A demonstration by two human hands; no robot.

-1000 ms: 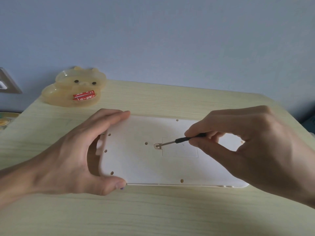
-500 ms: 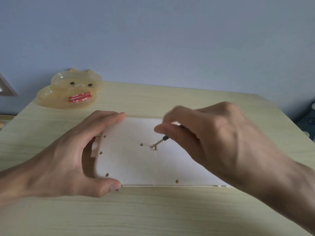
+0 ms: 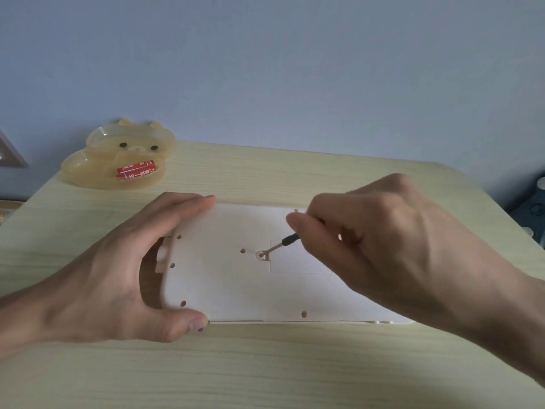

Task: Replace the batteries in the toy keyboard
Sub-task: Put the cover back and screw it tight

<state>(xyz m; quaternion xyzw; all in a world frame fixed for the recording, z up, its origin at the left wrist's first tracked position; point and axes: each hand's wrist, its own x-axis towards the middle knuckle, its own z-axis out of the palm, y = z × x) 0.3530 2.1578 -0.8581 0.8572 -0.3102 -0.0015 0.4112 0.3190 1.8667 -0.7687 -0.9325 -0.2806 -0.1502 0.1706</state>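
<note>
So the toy keyboard (image 3: pixel 236 278) is lying face down on the pale wood bench (image 3: pixel 265 364), white back panel up, long side running left to right, right in the middle of the view. You can see a bunch of small screw holes around the panel and the rectangular battery cover (image 3: pixel 298 261) a bit right of center.

Left hand (image 3: pixel 118 278) is spread wide in a big C shape around the keyboard's left end: fingers (image 3: pixel 188 208) laid over the far edge, thumb (image 3: pixel 188 323) pressed against the near edge, palm not touching the end itself. Basically pinning it to the bench.

Right hand (image 3: pixel 392 246) is curled up tight around a little screwdriver (image 3: pixel 281 245). Fingers pinched shut on the black handle, only a short bit of it poking out, and the thin metal shaft angles down and left with the tip sitting in the screw (image 3: pixel 261 255) at the left edge of the battery cover. Can't tell how the thumb sits, it's hidden behind the fingers.

Back left of the bench, well apart from the keyboard, there's a translucent yellowish bear-shaped dish (image 3: pixel 118 160) with red batteries (image 3: pixel 135 170) lying in it.
</note>
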